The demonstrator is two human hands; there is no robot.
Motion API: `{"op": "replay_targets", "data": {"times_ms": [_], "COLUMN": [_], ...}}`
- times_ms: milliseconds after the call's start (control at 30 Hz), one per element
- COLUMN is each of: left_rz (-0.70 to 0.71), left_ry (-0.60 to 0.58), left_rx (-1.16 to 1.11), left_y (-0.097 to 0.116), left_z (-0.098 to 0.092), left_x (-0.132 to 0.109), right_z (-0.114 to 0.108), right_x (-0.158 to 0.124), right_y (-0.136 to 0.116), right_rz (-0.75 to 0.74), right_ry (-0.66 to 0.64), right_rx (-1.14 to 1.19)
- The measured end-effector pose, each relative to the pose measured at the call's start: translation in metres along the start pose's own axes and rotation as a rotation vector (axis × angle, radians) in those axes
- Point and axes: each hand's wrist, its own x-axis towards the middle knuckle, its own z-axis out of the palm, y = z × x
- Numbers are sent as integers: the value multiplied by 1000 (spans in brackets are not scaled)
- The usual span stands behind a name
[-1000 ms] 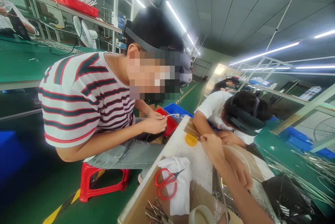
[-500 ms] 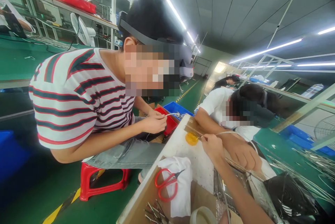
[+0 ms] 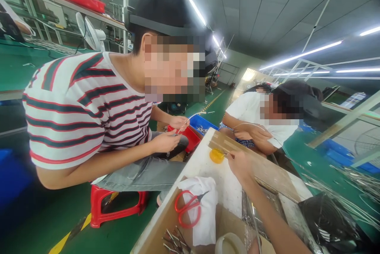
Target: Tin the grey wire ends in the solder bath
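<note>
Your right hand [image 3: 241, 167] is around 12 o'clock, fingers [image 3: 233, 156] pinched tight on a thin wire [image 3: 225, 153] over a yellow disc [image 3: 217, 155]. Can't spot your left hand. Plenty of loose wires [image 3: 350, 202] left at 4 o'clock.

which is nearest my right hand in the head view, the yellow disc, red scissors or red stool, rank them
From the right hand, nearest first:
1. Yellow disc, on the board just left of the hand
2. Red-handled scissors, on white cloth, lower left on the board
3. Red stool, on the floor, left of the board
</note>
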Motion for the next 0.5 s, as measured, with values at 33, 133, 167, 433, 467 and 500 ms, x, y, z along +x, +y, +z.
{"op": "replay_targets", "data": {"times_ms": [33,133,167,433,467,500], "left_rz": [7,21,24,-15,-17,-18], "left_ry": [-8,-28,-35,-90,-82,-69], "left_rx": [-9,-36,-45,-91,-95,-97], "left_y": [-2,-2,-2,-38,-36,-30], "left_z": [2,16,26,111,107,100], "left_x": [-10,-33,-39,-98,-101,-103], "right_z": [0,1,1,-7,-13,-20], "right_x": [0,-1,-1,-6,-8,-11], "right_y": [-1,-2,-2,-3,-3,-1], "right_rz": [-7,-32,-38,-42,-42,-42], "right_ry": [2,8,10,54,69,88], "right_rx": [0,5,7,35,43,52]}}
